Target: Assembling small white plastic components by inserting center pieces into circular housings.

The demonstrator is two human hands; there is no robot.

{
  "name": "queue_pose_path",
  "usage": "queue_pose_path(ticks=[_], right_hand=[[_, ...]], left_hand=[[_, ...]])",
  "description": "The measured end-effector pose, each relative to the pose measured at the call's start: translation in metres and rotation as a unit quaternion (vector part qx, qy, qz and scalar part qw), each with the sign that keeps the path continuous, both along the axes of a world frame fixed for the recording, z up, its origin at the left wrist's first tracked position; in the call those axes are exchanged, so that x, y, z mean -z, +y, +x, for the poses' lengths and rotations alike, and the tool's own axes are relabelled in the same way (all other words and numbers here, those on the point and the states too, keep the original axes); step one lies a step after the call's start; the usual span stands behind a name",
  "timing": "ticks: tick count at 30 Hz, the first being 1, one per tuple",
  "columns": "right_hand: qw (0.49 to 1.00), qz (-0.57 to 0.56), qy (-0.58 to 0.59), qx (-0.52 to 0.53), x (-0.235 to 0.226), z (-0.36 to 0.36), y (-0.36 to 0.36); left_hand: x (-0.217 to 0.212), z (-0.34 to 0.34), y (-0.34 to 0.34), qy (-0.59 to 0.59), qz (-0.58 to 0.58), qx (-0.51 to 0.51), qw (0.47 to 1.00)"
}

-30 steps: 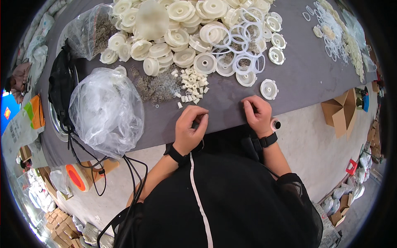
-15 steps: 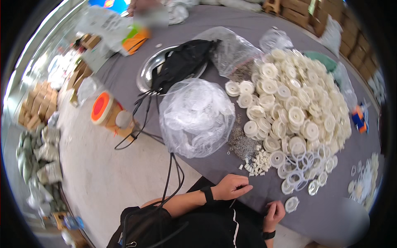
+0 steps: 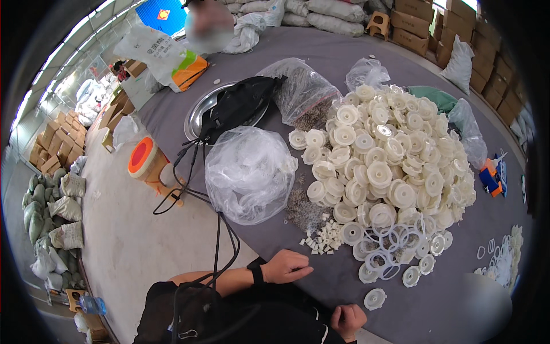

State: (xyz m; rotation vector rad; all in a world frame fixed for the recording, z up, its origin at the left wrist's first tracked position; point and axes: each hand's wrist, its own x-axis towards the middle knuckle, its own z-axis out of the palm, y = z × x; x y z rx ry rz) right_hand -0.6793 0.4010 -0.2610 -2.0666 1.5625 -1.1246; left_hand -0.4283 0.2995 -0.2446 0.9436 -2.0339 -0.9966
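My left hand (image 3: 286, 266), with a black band at the wrist, rests at the table's near edge. Its fingers are curled in and nothing shows in them. Farther right, my right hand (image 3: 348, 321) is closed at the same edge, beside a single cream plastic wheel-shaped part (image 3: 375, 298). Just beyond my left hand lie small white plastic pieces (image 3: 324, 237) and a heap of tiny greyish parts (image 3: 309, 210). Pale translucent rings (image 3: 395, 238) lie in front of a large pile of cream wheel-shaped parts (image 3: 395, 155).
A clear plastic bag (image 3: 250, 175) sits left of the pile. Behind it, a black bag (image 3: 240, 106) lies on a round metal tray (image 3: 195, 117). Black cords (image 3: 216, 246) hang across the left edge. An orange-topped stool (image 3: 150, 160) stands beside the table. Another person (image 3: 209, 26) is at the far side.
The whole view has shifted, so the table and its contents appear farther left. Relative to the lone wheel-shaped part, my right hand sits slightly lower. My left hand keeps its place at the edge.
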Motion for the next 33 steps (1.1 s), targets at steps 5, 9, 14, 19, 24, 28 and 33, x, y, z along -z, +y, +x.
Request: queue_pose_path(ticks=[5, 9, 14, 19, 24, 28, 33], right_hand=[[0.999, -0.035, 0.001, -0.014, -0.001, 0.002, -0.001], [0.999, -0.049, 0.018, 0.002, 0.002, 0.005, 0.0], [0.994, -0.076, 0.054, 0.051, 0.009, 0.006, 0.006], [0.992, -0.075, 0.065, 0.081, 0.008, 0.012, 0.005], [0.982, -0.097, 0.096, 0.13, 0.012, 0.014, 0.001], [0.977, -0.101, 0.104, 0.154, 0.009, 0.021, 0.001], [0.979, -0.094, 0.107, 0.149, 0.007, 0.023, 0.001]], left_hand=[[-0.003, -0.003, 0.002, -0.038, -0.043, -0.014, 0.998], [-0.003, -0.003, 0.007, -0.053, -0.076, -0.031, 0.995], [0.002, 0.003, 0.01, -0.065, -0.141, -0.045, 0.987], [0.005, 0.031, 0.007, -0.159, -0.25, -0.043, 0.954], [0.009, 0.021, 0.009, -0.156, -0.267, -0.06, 0.949], [0.01, 0.023, 0.01, -0.138, -0.278, -0.072, 0.948], [0.014, 0.026, 0.011, -0.124, -0.288, -0.078, 0.946]])
